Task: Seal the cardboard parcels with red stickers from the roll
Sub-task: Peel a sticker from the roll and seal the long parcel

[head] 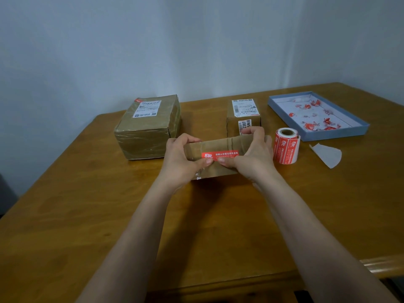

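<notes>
Near the tabletop's middle, the left hand [181, 158] and right hand [251, 158] are gripping the small parcel [215, 157], thumbs pressing the red sticker [219, 154]; uneven pressing is likely risking a wrinkled, crooked seal.

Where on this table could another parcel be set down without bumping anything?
The widest bare wood is the table near the person, left of the forearms and in front of the large parcel. The gap between the large parcel and the small parcel is free too. The right side is crowded: sticker roll, blue tray, paper scrap.
</notes>
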